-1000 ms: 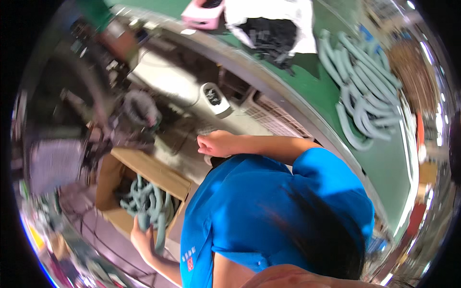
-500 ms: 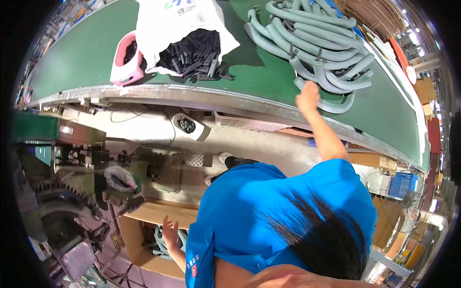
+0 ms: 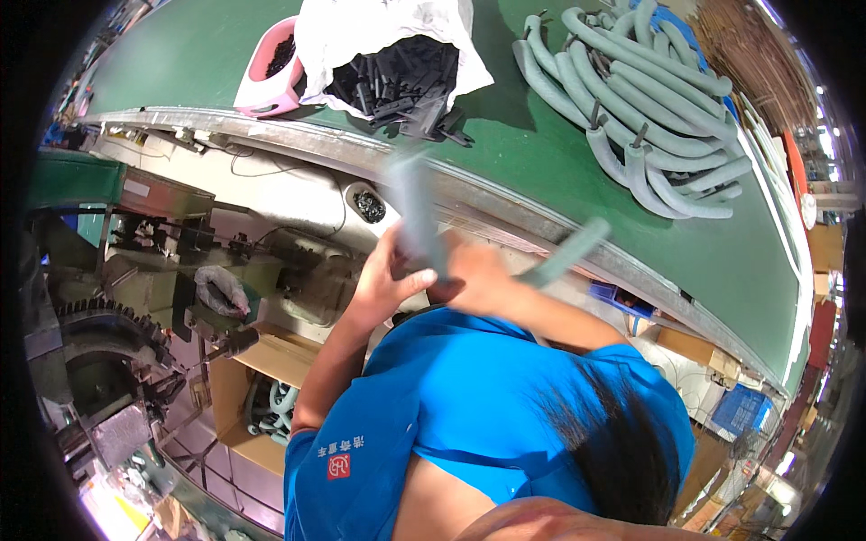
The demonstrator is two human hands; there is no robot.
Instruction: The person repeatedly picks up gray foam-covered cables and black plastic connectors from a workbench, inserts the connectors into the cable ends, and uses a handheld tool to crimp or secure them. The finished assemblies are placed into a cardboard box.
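A bent grey-green foam-covered tube [image 3: 417, 207] is held up in front of my chest, smeared by motion. One end rises over the bench edge and the other [image 3: 573, 251] sticks out to the right. My left hand [image 3: 386, 278] closes round its left part, thumb towards me. Beside it, my right hand [image 3: 478, 275] is blurred and wrapped round the same tube near the bend. A pile of similar foam-covered tubes [image 3: 658, 108] lies on the green bench [image 3: 492, 135], with dark ends showing on some. Black plastic strips [image 3: 397, 81] spill from a white bag [image 3: 383, 22].
A pink tub [image 3: 268, 72] with small dark pieces stands left of the bag. Under the bench are a white container [image 3: 365, 206] and a blue crate [image 3: 622, 298]. An open cardboard box [image 3: 234, 419] with tubes is at lower left, near dark machinery [image 3: 108, 361].
My right hand has come back from the pile with a tube, in front of my body. My left hand has risen from beside the cardboard box to meet it.
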